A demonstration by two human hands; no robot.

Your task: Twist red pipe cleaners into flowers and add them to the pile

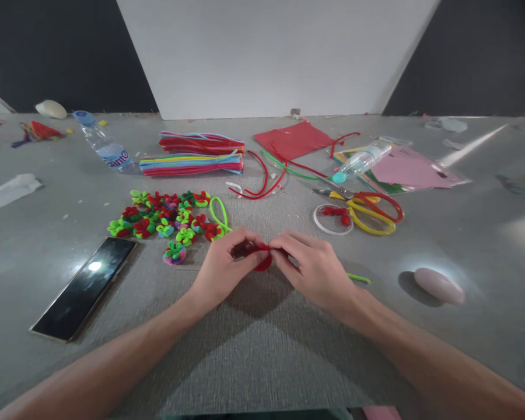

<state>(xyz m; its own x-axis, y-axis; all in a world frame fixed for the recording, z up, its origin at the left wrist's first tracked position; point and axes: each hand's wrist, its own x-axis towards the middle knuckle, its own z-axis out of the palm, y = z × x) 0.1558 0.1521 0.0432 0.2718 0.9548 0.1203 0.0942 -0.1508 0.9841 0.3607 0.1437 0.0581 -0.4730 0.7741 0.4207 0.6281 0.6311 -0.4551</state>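
Note:
My left hand (226, 265) and my right hand (312, 265) meet at the middle of the grey table (262, 350), fingers pinched together on a small red pipe-cleaner piece (262, 259). A green pipe-cleaner end (359, 278) sticks out from under my right hand. Just left of my hands lies a cluster of several small red, green and purple pipe-cleaner flowers (168, 217) with a green loop (220, 214) beside it.
A phone (85, 287) lies at the left. Bundled pipe cleaners (196, 154), loose red and green strands (266, 175), red felt (294, 140), two bottles (102, 143) (361, 161), scissors (367, 211), a white ring (332, 220), pink paper (413, 169) and a pink oval object (440, 286) surround the hands.

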